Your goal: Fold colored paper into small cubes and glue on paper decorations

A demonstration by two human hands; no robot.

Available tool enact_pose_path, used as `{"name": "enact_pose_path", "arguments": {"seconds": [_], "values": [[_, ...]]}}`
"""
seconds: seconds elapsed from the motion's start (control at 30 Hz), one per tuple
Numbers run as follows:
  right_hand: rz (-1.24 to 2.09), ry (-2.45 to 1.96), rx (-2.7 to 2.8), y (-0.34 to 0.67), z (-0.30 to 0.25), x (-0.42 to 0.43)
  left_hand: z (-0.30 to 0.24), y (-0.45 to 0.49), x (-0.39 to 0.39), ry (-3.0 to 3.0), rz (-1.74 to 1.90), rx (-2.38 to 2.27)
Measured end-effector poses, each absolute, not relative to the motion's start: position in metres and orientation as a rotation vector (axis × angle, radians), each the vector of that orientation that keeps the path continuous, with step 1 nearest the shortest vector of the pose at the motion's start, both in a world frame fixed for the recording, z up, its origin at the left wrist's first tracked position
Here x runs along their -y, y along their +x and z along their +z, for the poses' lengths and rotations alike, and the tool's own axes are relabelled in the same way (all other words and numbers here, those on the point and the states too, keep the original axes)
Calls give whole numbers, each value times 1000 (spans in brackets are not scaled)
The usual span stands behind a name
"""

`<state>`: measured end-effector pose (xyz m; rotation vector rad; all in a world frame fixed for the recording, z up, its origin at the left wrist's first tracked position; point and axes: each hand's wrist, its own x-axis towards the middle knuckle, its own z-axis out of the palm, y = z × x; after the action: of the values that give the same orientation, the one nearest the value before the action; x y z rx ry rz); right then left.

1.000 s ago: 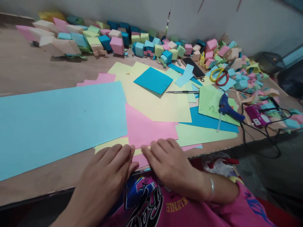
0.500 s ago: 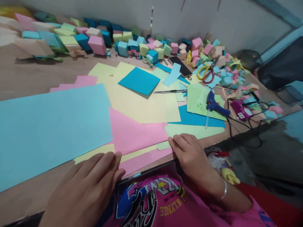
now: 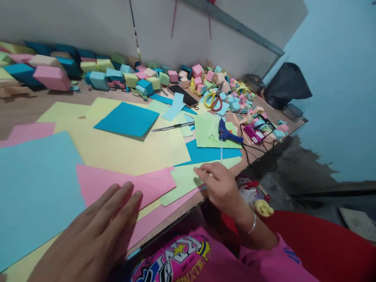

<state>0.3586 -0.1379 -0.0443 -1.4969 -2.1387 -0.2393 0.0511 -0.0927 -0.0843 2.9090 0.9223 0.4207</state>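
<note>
My left hand [image 3: 96,231] lies flat, fingers stretched out, on a pink paper sheet [image 3: 129,186] near the table's front edge. My right hand [image 3: 219,184] rests further right on a light green sheet [image 3: 183,178], its fingers curled at the sheet's edge; whether they pinch it I cannot tell. A big light blue sheet [image 3: 32,188] lies to the left, and a large yellow sheet [image 3: 123,150] behind the pink one carries a darker blue square [image 3: 126,119].
A blue glue gun [image 3: 226,133] with its cable, a craft knife [image 3: 172,126], red and yellow scissors [image 3: 213,101], a phone [image 3: 186,95] and a pink power strip [image 3: 255,134] lie at the right. Several coloured paper cubes [image 3: 96,78] line the wall. The table edge [image 3: 264,147] drops off right.
My right hand slid right along the table's front edge, from the pink sheet onto the light green one. My left hand stayed flat on the pink sheet. The view swung right.
</note>
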Motion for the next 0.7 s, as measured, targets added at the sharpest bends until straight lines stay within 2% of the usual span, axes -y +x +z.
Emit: {"name": "enact_pose_path", "arguments": {"seconds": [0.27,0.47,0.7], "values": [[-484,-1656,2073,408,-21,115,-98,39,91,2967,348,-955],[-432,-1565,2437,399,-14,45,-92,38,102,3051,353,-985],[-472,-1676,2801,376,-25,-37,-69,52,111,2968,429,-1072]]}}
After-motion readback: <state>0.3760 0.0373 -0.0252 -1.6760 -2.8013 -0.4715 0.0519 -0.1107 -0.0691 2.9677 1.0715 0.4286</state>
